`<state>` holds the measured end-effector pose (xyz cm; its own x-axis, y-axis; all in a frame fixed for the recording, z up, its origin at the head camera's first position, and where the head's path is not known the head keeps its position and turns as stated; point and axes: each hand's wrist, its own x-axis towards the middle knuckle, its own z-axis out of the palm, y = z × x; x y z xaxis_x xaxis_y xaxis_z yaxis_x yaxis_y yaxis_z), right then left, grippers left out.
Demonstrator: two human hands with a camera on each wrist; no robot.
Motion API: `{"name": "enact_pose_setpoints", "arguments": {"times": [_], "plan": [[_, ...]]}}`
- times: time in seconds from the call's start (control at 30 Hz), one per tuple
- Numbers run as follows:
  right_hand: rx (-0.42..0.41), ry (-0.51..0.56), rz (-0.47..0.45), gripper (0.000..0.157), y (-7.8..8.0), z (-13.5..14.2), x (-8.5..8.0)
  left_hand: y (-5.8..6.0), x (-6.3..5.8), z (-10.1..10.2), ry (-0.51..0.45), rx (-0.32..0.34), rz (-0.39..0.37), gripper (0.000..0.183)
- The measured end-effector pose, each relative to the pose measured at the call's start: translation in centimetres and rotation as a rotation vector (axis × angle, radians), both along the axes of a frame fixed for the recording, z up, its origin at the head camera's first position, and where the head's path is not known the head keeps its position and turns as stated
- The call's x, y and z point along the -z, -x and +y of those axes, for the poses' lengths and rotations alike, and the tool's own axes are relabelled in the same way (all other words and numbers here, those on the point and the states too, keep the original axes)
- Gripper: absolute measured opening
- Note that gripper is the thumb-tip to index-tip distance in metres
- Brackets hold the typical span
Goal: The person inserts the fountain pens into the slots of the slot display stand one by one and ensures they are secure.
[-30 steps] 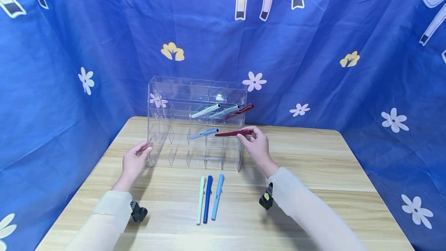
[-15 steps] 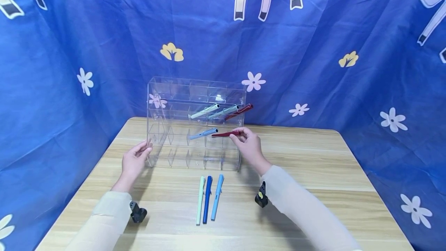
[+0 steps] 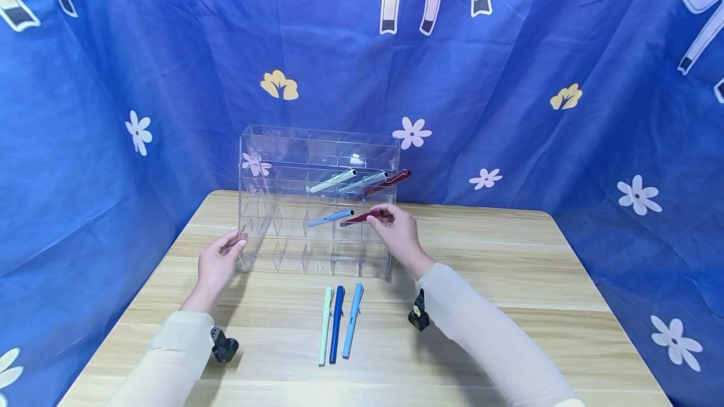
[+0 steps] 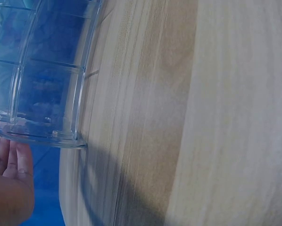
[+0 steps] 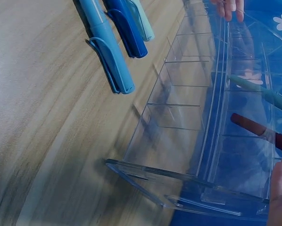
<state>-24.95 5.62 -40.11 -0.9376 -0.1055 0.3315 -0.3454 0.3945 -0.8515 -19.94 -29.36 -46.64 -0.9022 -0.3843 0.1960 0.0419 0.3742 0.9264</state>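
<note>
A clear plastic rack with rows of compartments [image 3: 294,154] stands on the table. My left hand [image 3: 217,262] pinches its left side panel, thumb on one face and fingers on the other. With my right hand [image 3: 398,234] I pinch a dark red pen [image 3: 359,217] near its upper end. In the right wrist view that pen's lower end [image 5: 249,125] lies inside a compartment. Left of it, a light blue pen [image 3: 330,217] leans in the same row. One row higher lean a pale green pen [image 3: 334,181], a teal pen [image 3: 364,181] and another dark red pen [image 3: 389,182].
In front of the rack, a mint pen [image 3: 325,325], a dark blue pen [image 3: 336,325] and a blue pen [image 3: 353,322] lie side by side on the wooden table [image 3: 509,281]. A blue patterned curtain [image 3: 486,112] hangs behind and at both sides.
My right hand has moved left, and the dark red pen has gone lower and further into the rack, now more tilted. The left hand keeps its place on the panel.
</note>
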Motion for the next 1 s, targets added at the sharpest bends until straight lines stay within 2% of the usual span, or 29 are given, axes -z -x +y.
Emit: {"name": "enact_pose_setpoints", "arguments": {"times": [0.37, 0.6, 0.77, 1.0], "plan": [[0.029, -0.066, -0.028, 0.025, 0.07, -0.26, -0.32, 0.13, 0.33, 0.05, -0.031, -0.010, 0.044, 0.034], [0.039, -0.088, -0.041, 0.026, 0.10, -0.27, -0.31, -0.05, 0.02, 0.02, -0.002, -0.006, 0.018, 0.036], [0.038, -0.097, -0.034, 0.027, 0.13, -0.21, -0.27, -0.10, -0.05, 0.06, -0.019, 0.000, 0.018, 0.036], [0.038, -0.094, -0.054, 0.033, -0.16, -0.08, -0.57, 0.05, 0.08, -0.07, -0.001, -0.001, 0.013, 0.036]]}}
